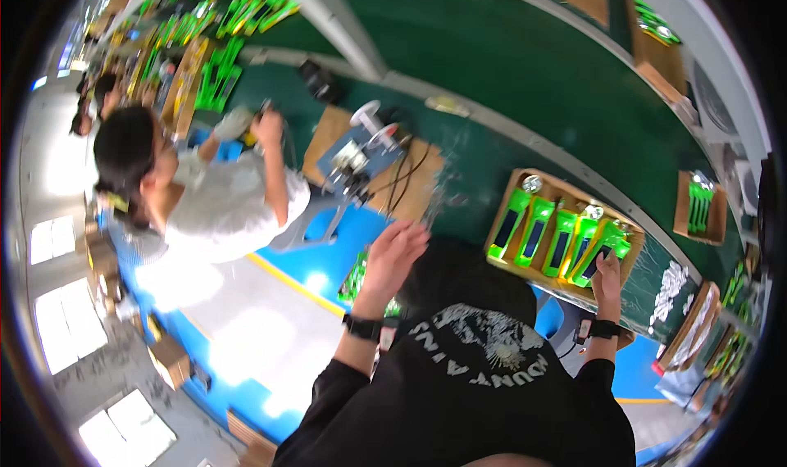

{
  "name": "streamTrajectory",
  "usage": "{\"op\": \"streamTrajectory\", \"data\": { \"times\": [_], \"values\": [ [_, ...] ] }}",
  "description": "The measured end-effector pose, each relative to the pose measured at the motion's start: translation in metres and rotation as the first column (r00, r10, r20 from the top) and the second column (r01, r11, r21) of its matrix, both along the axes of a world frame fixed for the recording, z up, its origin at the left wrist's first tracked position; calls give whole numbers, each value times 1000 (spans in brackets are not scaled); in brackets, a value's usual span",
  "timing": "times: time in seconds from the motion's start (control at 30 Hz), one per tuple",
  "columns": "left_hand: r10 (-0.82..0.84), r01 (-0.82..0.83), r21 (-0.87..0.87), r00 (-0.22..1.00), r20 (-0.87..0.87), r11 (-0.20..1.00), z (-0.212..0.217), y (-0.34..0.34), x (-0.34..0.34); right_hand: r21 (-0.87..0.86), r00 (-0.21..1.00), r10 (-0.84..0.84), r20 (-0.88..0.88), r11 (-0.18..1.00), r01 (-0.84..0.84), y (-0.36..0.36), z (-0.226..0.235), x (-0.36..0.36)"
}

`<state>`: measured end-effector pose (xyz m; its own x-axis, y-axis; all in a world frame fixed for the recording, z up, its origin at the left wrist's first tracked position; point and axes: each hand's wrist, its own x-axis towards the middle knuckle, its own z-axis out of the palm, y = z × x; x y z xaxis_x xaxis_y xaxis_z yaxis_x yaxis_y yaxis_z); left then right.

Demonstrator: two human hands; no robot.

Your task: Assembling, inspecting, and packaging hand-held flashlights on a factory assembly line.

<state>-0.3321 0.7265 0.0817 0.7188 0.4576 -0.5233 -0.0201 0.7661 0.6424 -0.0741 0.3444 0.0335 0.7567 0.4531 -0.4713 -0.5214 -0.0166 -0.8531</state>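
Observation:
My right hand (607, 275) is at the right end of an open cardboard box (525, 272), its fingers closed on the near end of a bright green unit (613, 239) with a dark panel. Several similar green units stand side by side in that box, some with a round silvery head at the far end. My left hand (397, 256) is raised at the near edge of the green bench, its fingers stretched out and holding nothing. Below it, a group of green pieces (354, 280) is partly hidden by my forearm.
A small bench machine (352, 157) with a white spool (373, 120) and dark cables stands ahead on brown board. A co-worker (221, 205) sits at left, hands at the bench. White scraps (670, 291) lie right of the box. Another box of green units (699, 209) stands far right.

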Motion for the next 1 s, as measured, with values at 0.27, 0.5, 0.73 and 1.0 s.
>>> {"op": "streamTrajectory", "data": {
  "times": [0.27,0.5,0.73,1.0],
  "values": [
    [-117,244,-107,748,653,964,79,35,30,126,994,49,-97,991,-36,129,-13,-16],
    [-479,645,560,763,-434,519,15,45,5,-221,995,68,72,974,-51,139,-56,-43],
    [-160,701,649,706,-690,295,-70,1,-51,-394,990,75,121,919,-21,156,-65,-48],
    [-59,586,639,758,-649,498,-87,-3,-61,-621,941,246,231,782,-52,160,-67,-29]
  ]
}}
